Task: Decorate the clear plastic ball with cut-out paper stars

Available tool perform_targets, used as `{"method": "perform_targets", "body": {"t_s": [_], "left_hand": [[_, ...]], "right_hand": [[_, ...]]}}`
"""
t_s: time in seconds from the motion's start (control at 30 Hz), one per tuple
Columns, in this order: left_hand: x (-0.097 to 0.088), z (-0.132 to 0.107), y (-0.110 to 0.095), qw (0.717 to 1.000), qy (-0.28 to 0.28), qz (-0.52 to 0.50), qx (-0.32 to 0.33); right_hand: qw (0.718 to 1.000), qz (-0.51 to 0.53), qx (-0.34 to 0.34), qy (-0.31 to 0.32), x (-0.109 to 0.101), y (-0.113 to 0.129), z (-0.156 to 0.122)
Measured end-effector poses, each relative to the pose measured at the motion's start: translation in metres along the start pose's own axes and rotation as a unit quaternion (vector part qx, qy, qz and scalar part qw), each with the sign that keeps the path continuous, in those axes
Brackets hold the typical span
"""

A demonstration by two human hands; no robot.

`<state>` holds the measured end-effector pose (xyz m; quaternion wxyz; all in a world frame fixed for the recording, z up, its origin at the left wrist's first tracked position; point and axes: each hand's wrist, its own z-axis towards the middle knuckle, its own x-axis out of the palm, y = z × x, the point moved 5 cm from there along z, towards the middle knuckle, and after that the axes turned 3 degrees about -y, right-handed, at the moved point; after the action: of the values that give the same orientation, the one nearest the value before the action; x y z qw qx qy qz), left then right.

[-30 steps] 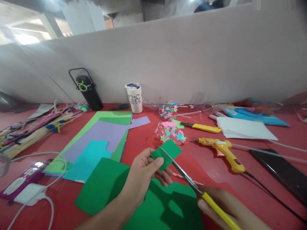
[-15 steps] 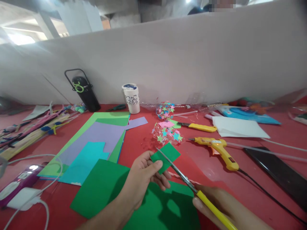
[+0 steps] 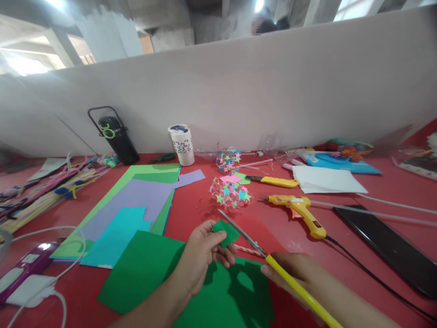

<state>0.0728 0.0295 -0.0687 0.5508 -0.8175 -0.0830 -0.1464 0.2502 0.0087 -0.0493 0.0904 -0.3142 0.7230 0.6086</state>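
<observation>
My left hand (image 3: 208,248) pinches a small green paper piece (image 3: 225,233) between thumb and fingers. My right hand (image 3: 290,273) is wrapped around the yellow handles of a pair of scissors (image 3: 252,241). The blades point up and left, along the upper right edge of the small piece, and look nearly closed. Below both hands lies a large green sheet (image 3: 146,269), partly in shadow and partly covered by my left forearm. Just beyond the blades sits a clear ball covered in paper stars (image 3: 232,193), with a second star-covered ball (image 3: 228,159) behind it.
To the right are a yellow glue gun (image 3: 300,212) with its cord, a yellow cutter knife (image 3: 273,181) and a black phone (image 3: 385,246). On the left lie stacked coloured sheets (image 3: 146,193) and a purple device (image 3: 27,269). A white cup (image 3: 182,146) and black bottle (image 3: 119,141) stand behind.
The green piece in my left hand looks smaller; its upper right part no longer shows past the blades. The scissors and right hand have shifted slightly left in view, and the camera view has moved a little.
</observation>
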Motion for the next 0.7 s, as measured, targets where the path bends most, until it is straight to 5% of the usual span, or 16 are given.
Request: {"method": "perform_targets", "body": {"t_s": [0.23, 0.5, 0.7], "left_hand": [[0.015, -0.001, 0.011, 0.993, 0.084, 0.084, -0.018], [0.023, -0.005, 0.008, 0.981, 0.124, 0.143, -0.034], [0.019, -0.001, 0.004, 0.985, 0.103, 0.139, -0.001]], "right_hand": [[0.995, 0.094, 0.000, 0.012, 0.017, 0.000, 0.009], [0.991, 0.132, -0.003, -0.020, 0.012, 0.017, 0.020], [0.990, 0.137, 0.013, -0.008, 0.014, 0.019, 0.020]]}}
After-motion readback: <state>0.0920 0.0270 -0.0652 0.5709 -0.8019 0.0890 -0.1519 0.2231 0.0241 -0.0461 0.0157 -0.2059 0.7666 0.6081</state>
